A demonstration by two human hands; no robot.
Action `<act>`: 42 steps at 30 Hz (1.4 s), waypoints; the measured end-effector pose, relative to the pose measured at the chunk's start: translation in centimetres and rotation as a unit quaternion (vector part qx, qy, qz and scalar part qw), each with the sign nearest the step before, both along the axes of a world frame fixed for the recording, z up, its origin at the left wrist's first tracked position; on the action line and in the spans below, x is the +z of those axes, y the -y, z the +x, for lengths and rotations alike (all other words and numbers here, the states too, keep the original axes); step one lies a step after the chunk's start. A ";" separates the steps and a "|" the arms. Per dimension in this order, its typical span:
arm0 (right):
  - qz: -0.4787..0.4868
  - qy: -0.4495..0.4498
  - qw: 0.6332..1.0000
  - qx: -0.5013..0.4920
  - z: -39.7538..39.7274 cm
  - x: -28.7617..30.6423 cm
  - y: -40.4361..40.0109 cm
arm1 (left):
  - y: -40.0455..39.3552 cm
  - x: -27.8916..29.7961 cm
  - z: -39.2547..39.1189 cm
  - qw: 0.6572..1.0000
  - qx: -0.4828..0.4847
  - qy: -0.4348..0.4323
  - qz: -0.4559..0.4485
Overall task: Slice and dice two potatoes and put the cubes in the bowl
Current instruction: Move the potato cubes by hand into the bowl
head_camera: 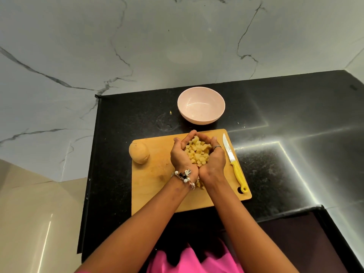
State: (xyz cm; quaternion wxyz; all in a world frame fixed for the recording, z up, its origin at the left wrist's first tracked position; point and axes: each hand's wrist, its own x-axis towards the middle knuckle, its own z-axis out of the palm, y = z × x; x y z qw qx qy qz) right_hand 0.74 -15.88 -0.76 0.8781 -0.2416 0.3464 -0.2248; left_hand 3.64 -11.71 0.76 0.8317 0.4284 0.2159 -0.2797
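Counter [275, 119] of black stone carries everything, with the wooden cutting board [157, 186] lying at its near middle. Beyond the board, at twelve o'clock, stands the pink bowl [201, 109], with no cubes in it that I can see. One whole potato [139, 152] sits at the board's nine o'clock edge, uncut. At three o'clock lies the yellow-handled knife [234, 164], blade pointing away. Over the board's centre, the left hand [181, 156] and right hand [213, 158] are cupped together, fingers curled in a joined grip round a heap of potato cubes [197, 152]; a few cubes show under the wrists. To do this well, I judge, keep the palm heels sealed, carry level toward twelve o'clock, and part the hands only once above the bowl.
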 end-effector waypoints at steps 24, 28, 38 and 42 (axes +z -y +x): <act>-0.104 -0.118 0.986 0.055 14.4 5.5 12.0 | 12.1 2.3 15.5 0.997 -0.003 0.028 0.075; -0.229 -0.164 0.956 0.084 15.2 3.3 13.6 | 12.3 0.3 16.7 0.978 -0.023 0.115 0.170; -0.385 -0.162 0.906 0.067 14.2 2.0 15.1 | 10.9 0.1 16.0 0.845 -0.091 0.387 0.357; -0.193 -0.089 0.977 -0.003 12.5 4.3 14.8 | 9.4 1.4 14.1 0.894 -0.043 0.342 0.285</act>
